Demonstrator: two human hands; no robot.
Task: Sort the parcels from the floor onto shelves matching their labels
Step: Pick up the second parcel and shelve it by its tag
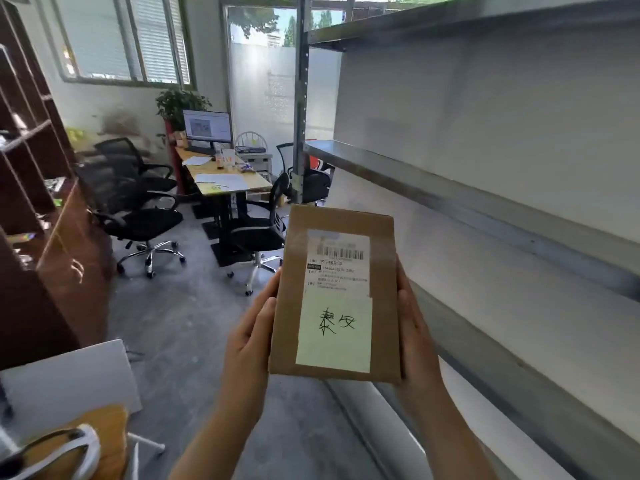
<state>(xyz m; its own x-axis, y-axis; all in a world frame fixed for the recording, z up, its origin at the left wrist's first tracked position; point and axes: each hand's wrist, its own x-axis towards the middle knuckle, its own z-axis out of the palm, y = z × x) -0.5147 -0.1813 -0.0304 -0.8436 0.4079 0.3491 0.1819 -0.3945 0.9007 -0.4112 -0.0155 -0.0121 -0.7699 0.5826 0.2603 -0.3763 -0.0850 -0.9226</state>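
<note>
Here, parcel (pixel 337 292) sits between both hands' fingers (pixel 268 308).

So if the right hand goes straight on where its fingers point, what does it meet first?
Probably nothing near: the right hand points up along the cardboard parcel, toward the metal shelf edge; depth is unclear.

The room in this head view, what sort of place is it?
Probably a small office used for parcel sorting: metal shelving along the right, a desk with a monitor and swivel chairs, and a labelled cardboard parcel between both hands.
</note>
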